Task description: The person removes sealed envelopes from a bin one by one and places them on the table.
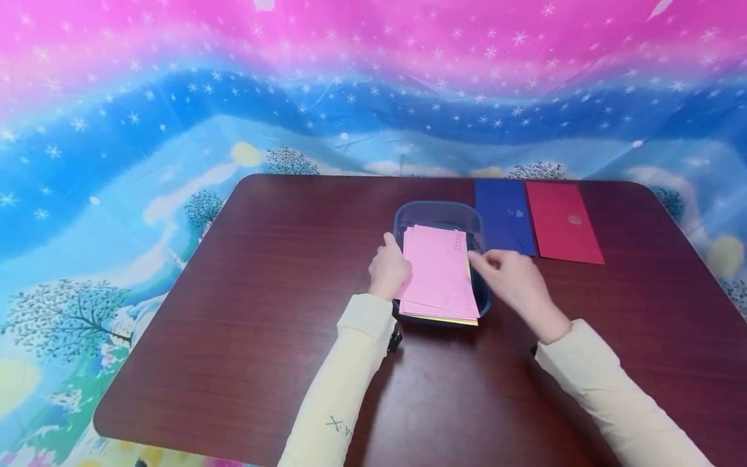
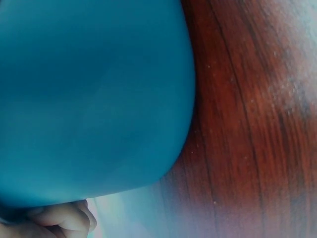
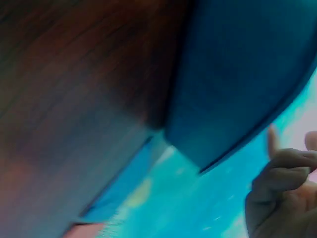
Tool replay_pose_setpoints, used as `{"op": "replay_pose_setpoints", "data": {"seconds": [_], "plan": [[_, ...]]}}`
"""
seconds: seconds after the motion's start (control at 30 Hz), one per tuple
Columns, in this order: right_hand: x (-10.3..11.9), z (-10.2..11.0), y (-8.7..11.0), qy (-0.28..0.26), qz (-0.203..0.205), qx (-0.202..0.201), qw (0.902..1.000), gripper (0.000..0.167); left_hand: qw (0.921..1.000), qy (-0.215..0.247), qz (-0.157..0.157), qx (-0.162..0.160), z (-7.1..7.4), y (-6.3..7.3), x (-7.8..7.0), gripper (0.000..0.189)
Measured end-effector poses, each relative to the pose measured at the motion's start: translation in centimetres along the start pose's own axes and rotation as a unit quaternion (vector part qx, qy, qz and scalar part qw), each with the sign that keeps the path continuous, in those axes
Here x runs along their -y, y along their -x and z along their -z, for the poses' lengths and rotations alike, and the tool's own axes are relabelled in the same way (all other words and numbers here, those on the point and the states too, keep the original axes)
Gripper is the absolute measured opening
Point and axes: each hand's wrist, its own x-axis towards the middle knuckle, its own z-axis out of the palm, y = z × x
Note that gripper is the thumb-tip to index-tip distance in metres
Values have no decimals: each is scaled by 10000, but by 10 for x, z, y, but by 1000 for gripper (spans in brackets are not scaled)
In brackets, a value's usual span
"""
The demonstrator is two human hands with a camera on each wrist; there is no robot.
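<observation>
A stack of pink envelopes (image 1: pixel 438 269) lies across a dark translucent bin (image 1: pixel 440 209), with a yellow edge showing underneath. My left hand (image 1: pixel 390 266) holds the bin's left side, its thumb by the stack's left edge. Bent fingers (image 2: pixel 67 218) lie against the bin's outer wall (image 2: pixel 99 109) in the left wrist view. On the other side, my right hand (image 1: pixel 513 279) has its fingertips right at the stack's right edge. The right wrist view is blurred; there the right hand (image 3: pixel 285 193) has bent fingers, a gap between two fingertips and nothing visible gripped.
Behind the bin to the right, a blue envelope (image 1: pixel 503 217) and a red envelope (image 1: pixel 565 224) lie side by side. All of this is on a dark wooden table (image 1: pixel 262 272) with rounded corners. A patterned cloth (image 1: pixel 350 84) hangs behind the table.
</observation>
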Motion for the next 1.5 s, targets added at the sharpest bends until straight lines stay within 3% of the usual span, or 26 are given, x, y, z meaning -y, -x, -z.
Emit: {"op": "replay_pose_setpoints", "data": {"seconds": [0.17,0.4,0.57,0.9,1.2,1.5], "plan": [[21,-18,11,1221,-145,219,9922,57,10000,7,23,26,-1,0,2,61],[30,-21,16,1792,-192,495,9824,54,10000,42,-3,33,0,0,1,62],[31,-19,17,1683,-231,579,9838,44,10000,24,-30,-17,1,0,-1,60],[22,-11,17,538,-559,798,9938,26,10000,74,-36,-49,1,-1,0,57],[19,-15,23,595,-320,366,9970,39,9999,111,-85,-87,0,0,2,56],[19,-17,26,691,-258,270,9969,46,9999,102,-90,-68,0,3,1,59]]}}
